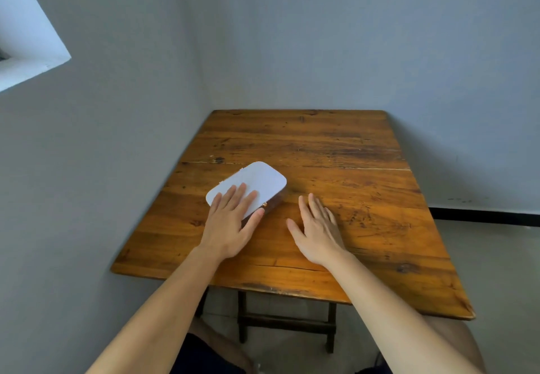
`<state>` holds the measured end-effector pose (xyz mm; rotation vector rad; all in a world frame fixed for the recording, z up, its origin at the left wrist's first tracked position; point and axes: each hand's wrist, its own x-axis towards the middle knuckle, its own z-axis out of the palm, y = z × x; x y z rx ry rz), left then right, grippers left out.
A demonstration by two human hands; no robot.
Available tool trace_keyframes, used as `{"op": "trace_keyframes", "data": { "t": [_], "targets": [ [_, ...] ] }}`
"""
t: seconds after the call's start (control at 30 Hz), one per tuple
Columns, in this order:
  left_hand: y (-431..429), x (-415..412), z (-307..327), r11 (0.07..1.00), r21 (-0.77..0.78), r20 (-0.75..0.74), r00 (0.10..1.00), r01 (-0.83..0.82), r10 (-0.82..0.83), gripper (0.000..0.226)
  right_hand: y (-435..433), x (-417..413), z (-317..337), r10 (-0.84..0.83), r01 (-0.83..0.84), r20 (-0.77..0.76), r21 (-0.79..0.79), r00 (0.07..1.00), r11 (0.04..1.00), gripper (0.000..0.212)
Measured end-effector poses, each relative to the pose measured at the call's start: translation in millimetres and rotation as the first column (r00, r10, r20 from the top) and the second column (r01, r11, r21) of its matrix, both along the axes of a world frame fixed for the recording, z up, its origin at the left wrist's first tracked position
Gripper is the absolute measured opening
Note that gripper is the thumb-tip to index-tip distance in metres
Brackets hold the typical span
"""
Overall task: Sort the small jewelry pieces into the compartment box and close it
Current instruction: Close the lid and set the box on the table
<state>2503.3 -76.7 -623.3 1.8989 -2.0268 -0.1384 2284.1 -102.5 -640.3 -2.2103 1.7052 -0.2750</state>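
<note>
A white compartment box (257,179) with rounded corners lies on the wooden table (336,145), its lid down and a small gold clasp on its near side. My left hand (230,221) lies flat on the lid's near end, fingers spread, thumb by the clasp. My right hand (317,229) rests flat on the table just right of the box, fingers apart, holding nothing. No loose jewelry pieces show on the table.
The table stands in a corner, with grey walls along its left and far edges. A window recess (26,40) is at the upper left. My knees and the table's legs (287,324) show below the near edge.
</note>
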Motion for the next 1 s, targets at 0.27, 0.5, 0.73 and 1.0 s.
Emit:
{"op": "trace_keyframes", "data": {
  "t": [0.27,0.5,0.73,1.0],
  "targets": [
    [-42.5,44.5,5.2,0.954,0.117,0.162,0.953,-0.276,0.256,0.08,0.6,4.1,-10.3,0.025,-0.038,-0.183,-0.07,0.983,0.997,0.074],
    [-82.5,78.8,5.8,0.905,0.159,0.185,0.912,-0.394,0.365,0.084,0.3,6.1,-13.4,0.017,-0.036,-0.196,-0.09,0.98,0.995,0.073],
    [-116.4,97.7,9.3,0.832,0.218,0.201,0.858,-0.51,0.473,0.092,0.1,8.5,-11.9,0.01,-0.026,-0.201,-0.08,0.98,0.996,0.074],
    [-114.2,96.0,17.4,0.825,0.27,0.133,0.868,-0.496,0.478,0.098,1.9,7.0,-8.0,0.016,-0.027,-0.184,-0.057,0.983,0.998,0.074]
  ]
}}
